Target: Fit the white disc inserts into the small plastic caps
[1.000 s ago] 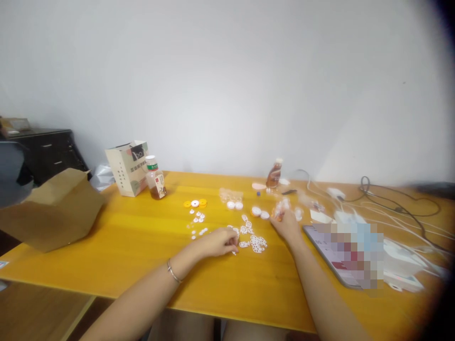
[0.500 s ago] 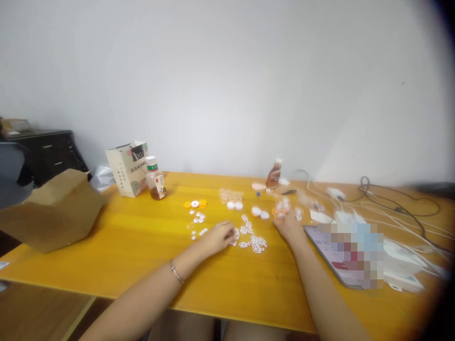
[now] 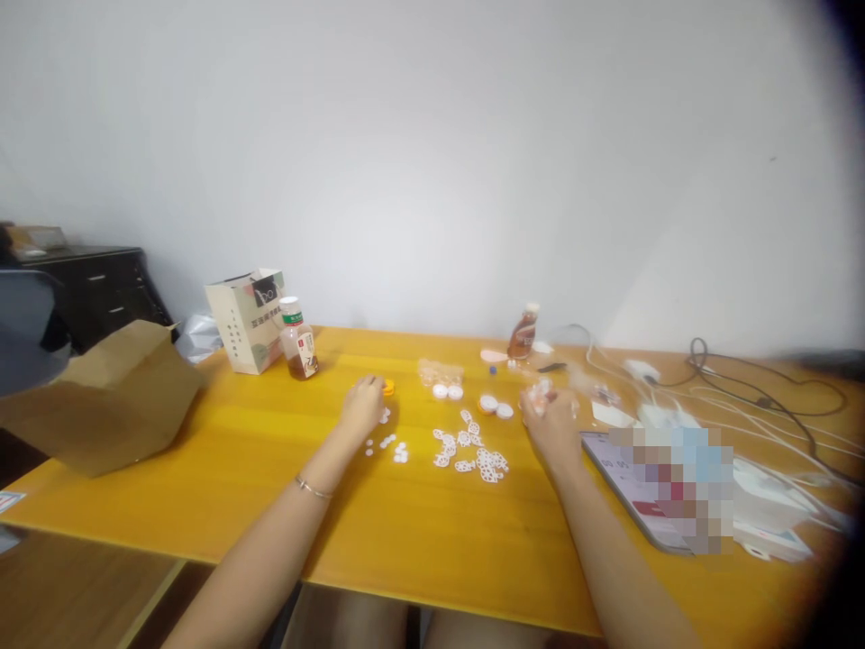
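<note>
My left hand [image 3: 365, 404] is over the small round parts at the left middle of the table, fingers curled downward and partly hidden. A yellow disc [image 3: 388, 388] shows just beside its fingertips. Small white round pieces [image 3: 401, 452] lie in loose groups below it. My right hand [image 3: 550, 424] is closed at a pile of orange and white pieces in clear plastic [image 3: 541, 393]; what its fingers grip is hidden. Between the hands lie several white cut-out pieces [image 3: 487, 464]. White round discs [image 3: 447, 392] and a white-and-orange disc [image 3: 487, 405] are behind them.
A brown paper bag [image 3: 128, 397], a printed carton bag [image 3: 247, 320] and a drink bottle [image 3: 299, 341] stand left. Another bottle [image 3: 523, 332] is at the back. A tablet-like device [image 3: 628, 491] and tangled cables [image 3: 743, 397] lie right.
My left hand has moved left and away from the white cut-out pieces to the yellow discs. Several white round pieces it covered now show. My right hand stays at the pile, its fingers shifted slightly.
</note>
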`<state>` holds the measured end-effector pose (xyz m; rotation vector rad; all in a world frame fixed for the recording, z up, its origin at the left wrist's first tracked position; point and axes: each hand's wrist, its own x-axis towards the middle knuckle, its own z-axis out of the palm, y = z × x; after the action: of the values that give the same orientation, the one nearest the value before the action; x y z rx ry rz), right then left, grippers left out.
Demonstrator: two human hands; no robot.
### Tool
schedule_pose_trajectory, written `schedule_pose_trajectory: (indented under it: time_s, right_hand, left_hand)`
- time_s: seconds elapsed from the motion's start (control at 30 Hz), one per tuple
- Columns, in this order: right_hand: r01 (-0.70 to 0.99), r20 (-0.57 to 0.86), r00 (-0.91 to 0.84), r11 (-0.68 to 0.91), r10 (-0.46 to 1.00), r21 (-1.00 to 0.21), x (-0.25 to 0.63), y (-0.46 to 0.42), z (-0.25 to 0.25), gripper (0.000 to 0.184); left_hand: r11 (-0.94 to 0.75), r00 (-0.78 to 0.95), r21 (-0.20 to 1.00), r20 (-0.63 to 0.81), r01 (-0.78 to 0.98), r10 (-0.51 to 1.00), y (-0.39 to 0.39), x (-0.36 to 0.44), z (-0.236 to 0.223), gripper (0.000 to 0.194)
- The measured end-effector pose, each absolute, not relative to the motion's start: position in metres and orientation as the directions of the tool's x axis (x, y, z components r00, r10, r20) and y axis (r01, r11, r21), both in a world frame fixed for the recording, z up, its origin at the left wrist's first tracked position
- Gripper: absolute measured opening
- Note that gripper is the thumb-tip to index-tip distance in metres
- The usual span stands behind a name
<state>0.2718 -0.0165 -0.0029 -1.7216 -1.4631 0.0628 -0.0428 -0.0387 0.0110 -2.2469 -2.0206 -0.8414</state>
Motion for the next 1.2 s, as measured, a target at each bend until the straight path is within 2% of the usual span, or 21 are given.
schedule_pose_trajectory:
  time_s: [0.13, 0.27, 0.4, 0.5, 0.57, 0.8, 0.9, 0.97, 1.07, 1.2]
  right_hand:
    - [0.791, 0.494, 0.256, 0.113, 0.831, -0.601, 0.264, -0.018, -0.003, 0.04]
    - [0.78, 0.5, 0.194, 0.176, 0.844, -0.601, 0.261, -0.018, -0.004, 0.036]
    - [0.769, 0.505, 0.162, 0.212, 0.848, -0.603, 0.259, -0.016, -0.006, 0.033]
    - [0.762, 0.517, 0.111, 0.261, 0.849, -0.593, 0.257, -0.016, -0.008, 0.03]
    - [0.755, 0.527, 0.083, 0.292, 0.846, -0.588, 0.256, -0.016, -0.009, 0.028]
    - [0.736, 0.535, 0.016, 0.353, 0.845, -0.578, 0.252, -0.019, -0.007, 0.027]
    - [0.728, 0.543, 0.01, 0.366, 0.84, -0.579, 0.25, -0.02, -0.007, 0.026]
    - [0.726, 0.547, 0.003, 0.374, 0.837, -0.577, 0.249, -0.02, -0.006, 0.025]
    - [0.723, 0.551, -0.014, 0.389, 0.834, -0.571, 0.247, -0.02, -0.006, 0.024]
    - [0.727, 0.549, -0.059, 0.412, 0.834, -0.549, 0.246, -0.02, -0.006, 0.024]
  left_hand:
    - [-0.061, -0.056, 0.336, 0.327, 0.94, 0.944, -0.03, -0.065, 0.003, 0.014]
    - [-0.066, -0.038, 0.346, 0.287, 0.936, 0.957, -0.029, -0.068, 0.004, 0.012]
    - [-0.213, 0.105, 0.371, 0.29, 0.904, 0.951, -0.037, -0.052, 0.016, 0.011]
    - [-0.456, 0.365, 0.414, 0.283, 0.788, 0.887, -0.045, -0.032, 0.016, 0.011]
    - [-0.553, 0.486, 0.415, 0.265, 0.722, 0.833, -0.049, -0.021, 0.009, 0.011]
    - [-0.57, 0.547, 0.434, 0.191, 0.697, 0.815, -0.05, -0.01, -0.007, 0.016]
    - [-0.55, 0.515, 0.445, 0.21, 0.707, 0.831, -0.049, -0.016, 0.001, 0.021]
    - [-0.487, 0.415, 0.415, 0.257, 0.768, 0.873, -0.045, -0.024, 0.009, 0.022]
    - [-0.282, 0.173, 0.349, 0.313, 0.894, 0.934, -0.035, -0.046, 0.016, 0.019]
    - [-0.116, 0.019, 0.327, 0.287, 0.938, 0.958, -0.022, -0.082, 0.013, 0.018]
